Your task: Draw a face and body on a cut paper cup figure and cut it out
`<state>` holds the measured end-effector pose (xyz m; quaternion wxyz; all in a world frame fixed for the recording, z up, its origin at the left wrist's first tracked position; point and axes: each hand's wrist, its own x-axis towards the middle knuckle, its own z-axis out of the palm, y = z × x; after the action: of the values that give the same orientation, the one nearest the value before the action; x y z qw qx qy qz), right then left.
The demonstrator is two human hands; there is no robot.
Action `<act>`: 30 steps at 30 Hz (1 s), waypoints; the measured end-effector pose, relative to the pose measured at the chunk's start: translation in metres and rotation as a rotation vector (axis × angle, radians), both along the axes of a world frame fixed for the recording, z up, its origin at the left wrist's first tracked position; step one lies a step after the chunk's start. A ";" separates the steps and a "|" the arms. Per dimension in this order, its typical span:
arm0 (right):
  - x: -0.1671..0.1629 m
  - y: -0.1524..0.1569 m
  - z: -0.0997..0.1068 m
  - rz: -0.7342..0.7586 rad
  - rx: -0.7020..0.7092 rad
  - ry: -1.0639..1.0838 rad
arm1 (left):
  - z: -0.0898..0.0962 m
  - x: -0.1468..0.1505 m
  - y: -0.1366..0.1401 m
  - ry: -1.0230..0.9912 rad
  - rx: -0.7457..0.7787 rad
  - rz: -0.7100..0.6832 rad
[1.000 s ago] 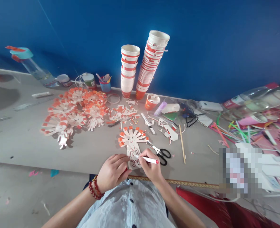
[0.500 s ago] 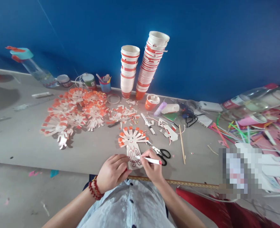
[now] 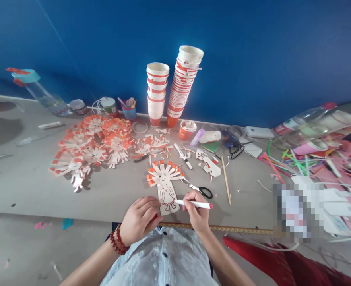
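My right hand (image 3: 196, 211) grips a white marker with a red end (image 3: 202, 205), its tip at the right edge of a paper figure (image 3: 167, 194). The figure has a drawn smiling face, a fringe of orange-tipped strips and an outlined dress, arms and feet on the paper below. My left hand (image 3: 142, 216) is curled at the figure's lower left edge, with a small red marker cap (image 3: 155, 217) showing between thumb and fingers. Black-handled scissors (image 3: 205, 192) lie just beyond my right hand, their blades beside the figure.
Finished-looking paper figures (image 3: 94, 143) are heaped at left. Two tall paper cup stacks (image 3: 157, 91) stand by the blue wall. Paper scraps (image 3: 153, 145), another marker (image 3: 183, 156) and a wooden stick (image 3: 226, 180) lie around. Bottles and coloured craft materials (image 3: 306, 159) crowd the right.
My right hand has moved right with the marker, uncovering more of the drawn dress. The left hand stays at the paper's edge. The whole view has shifted slightly.
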<state>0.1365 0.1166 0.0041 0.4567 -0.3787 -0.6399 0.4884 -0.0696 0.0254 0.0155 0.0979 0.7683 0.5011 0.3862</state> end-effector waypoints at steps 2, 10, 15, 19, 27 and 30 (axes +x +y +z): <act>-0.001 0.001 0.001 -0.022 -0.008 -0.027 | -0.001 0.000 -0.001 0.000 0.004 -0.006; -0.009 0.003 0.004 -0.046 -0.051 -0.091 | -0.001 0.001 0.000 0.024 -0.039 -0.006; -0.008 0.001 0.003 -0.001 -0.063 -0.104 | -0.003 0.001 0.001 0.044 -0.051 -0.013; -0.009 -0.001 0.000 0.082 -0.080 -0.107 | -0.004 0.000 0.001 0.042 -0.046 -0.018; -0.005 -0.001 -0.005 0.053 0.004 -0.034 | -0.002 0.001 0.000 -0.007 -0.060 -0.006; -0.004 0.001 -0.004 0.032 -0.018 0.055 | -0.001 0.001 0.000 -0.046 -0.078 -0.008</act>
<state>0.1325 0.1171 0.0005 0.4628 -0.3592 -0.6286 0.5115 -0.0688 0.0258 0.0141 0.1411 0.7568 0.5101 0.3836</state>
